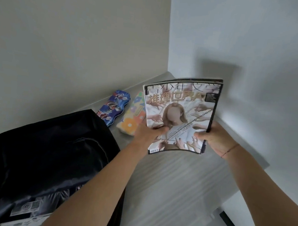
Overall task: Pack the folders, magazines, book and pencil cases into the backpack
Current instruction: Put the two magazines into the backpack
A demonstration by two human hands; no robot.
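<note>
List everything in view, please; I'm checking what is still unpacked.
magazines: a small stack, pale cover, held above the table
backpack: one, black, left on the table, printed matter showing at its opening
blue pencil case: one, behind the backpack
floral pencil case: one, orange and white, beside the blue one
table: one, grey
left hand: grips the stack's lower left
right hand: grips its right edge

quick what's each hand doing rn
Left hand: closed on the magazines, gripping their lower left edge.
Right hand: closed on the magazines, gripping their right edge.
</note>
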